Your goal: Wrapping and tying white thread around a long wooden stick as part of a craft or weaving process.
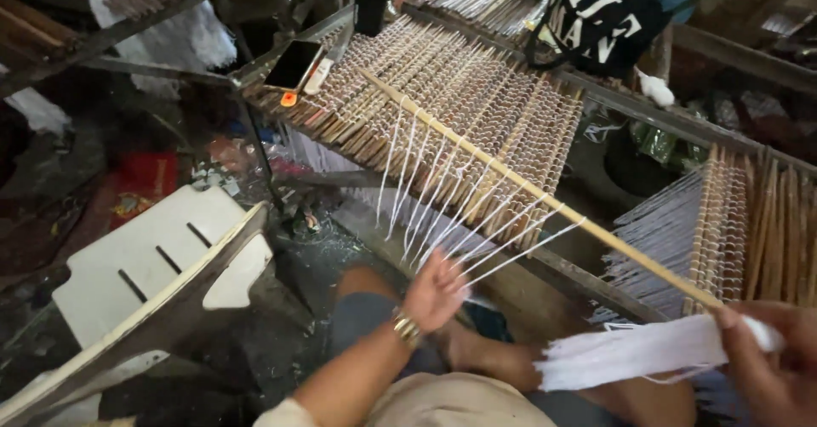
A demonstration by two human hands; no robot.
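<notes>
The left hand point(436, 289) is spread with its fingers wide, combing through a fan of white threads point(464, 214) that run up to a long bamboo rod point(545, 196) lying slantwise across the frame. A gold bracelet point(406, 327) sits at that wrist. The right hand point(770, 359), at the lower right edge, is closed around a bundle of white strings point(634, 352) whose loose ends point left; the near tip of the rod ends just beside it.

Under the rod lies a mat of thin bamboo sticks point(459, 87) bound side by side on a metal frame point(596, 278). On the mat's far left corner rest a phone point(294, 64) with a dark screen and a small orange piece just below it. A black bag with large white lettering point(600, 14) sits at the mat's upper right edge, its strap looping left. A white plastic chair point(162, 261) stands tipped at the lower left. A red packet point(140, 185) lies on the dark floor beyond it.
</notes>
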